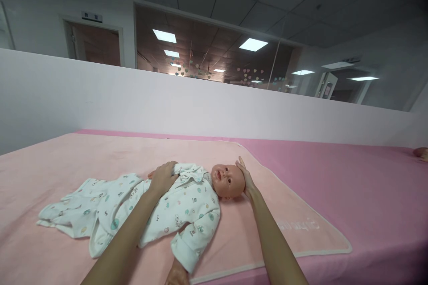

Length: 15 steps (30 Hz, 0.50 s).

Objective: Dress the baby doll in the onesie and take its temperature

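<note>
A baby doll lies on its back on a light pink blanket (287, 213), head (227, 180) to the right. It wears a white patterned onesie (180, 205). My left hand (163, 177) rests on the doll's chest, fingers curled into the cloth near the collar. My right hand (245, 176) cups the top of the doll's head, fingers stretched flat against it. The doll's bare hand (177, 274) shows at the bottom edge, out of the sleeve.
The blanket lies on a darker pink padded surface (368, 187). A white partition wall (200, 107) runs along its far side. A small tan object (421, 153) sits at the far right edge.
</note>
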### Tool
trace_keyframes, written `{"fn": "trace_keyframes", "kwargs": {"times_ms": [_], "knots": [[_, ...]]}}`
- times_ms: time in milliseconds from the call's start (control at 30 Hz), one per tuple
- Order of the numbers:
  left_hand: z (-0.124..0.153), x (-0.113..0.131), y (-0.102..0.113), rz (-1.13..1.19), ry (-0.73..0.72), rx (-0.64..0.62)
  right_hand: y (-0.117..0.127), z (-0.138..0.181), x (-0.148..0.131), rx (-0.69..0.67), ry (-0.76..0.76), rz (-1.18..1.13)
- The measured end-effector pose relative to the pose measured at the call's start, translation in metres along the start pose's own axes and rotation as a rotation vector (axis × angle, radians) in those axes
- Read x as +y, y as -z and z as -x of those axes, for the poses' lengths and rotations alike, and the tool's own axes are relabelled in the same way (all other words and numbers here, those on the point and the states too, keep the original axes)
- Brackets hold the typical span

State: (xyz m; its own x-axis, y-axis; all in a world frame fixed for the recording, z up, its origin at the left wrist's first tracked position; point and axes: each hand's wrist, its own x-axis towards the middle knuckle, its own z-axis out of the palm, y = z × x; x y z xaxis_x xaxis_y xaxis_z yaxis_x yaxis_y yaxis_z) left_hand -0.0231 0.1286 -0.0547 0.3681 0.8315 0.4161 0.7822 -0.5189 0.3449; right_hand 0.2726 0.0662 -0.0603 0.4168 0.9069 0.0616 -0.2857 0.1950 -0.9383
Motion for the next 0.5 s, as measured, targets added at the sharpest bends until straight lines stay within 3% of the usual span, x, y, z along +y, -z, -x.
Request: {"fn": "trace_keyframes", "kwargs": {"times_ms": [100,233,500], "knots": [[0.000,0.000,0.000,0.002,-0.003,0.006,-0.001,0.003,-0.002,-0.045,-0.017,-0.009],[-0.001,-0.001,-0.001,0.004,-0.005,0.010,-0.003,0.007,-0.004,-0.187,-0.177,-0.027],[0.000,-0.001,-0.001,0.005,-0.005,0.014,-0.007,0.014,-0.008,-0.234,-0.279,-0.064]]}}
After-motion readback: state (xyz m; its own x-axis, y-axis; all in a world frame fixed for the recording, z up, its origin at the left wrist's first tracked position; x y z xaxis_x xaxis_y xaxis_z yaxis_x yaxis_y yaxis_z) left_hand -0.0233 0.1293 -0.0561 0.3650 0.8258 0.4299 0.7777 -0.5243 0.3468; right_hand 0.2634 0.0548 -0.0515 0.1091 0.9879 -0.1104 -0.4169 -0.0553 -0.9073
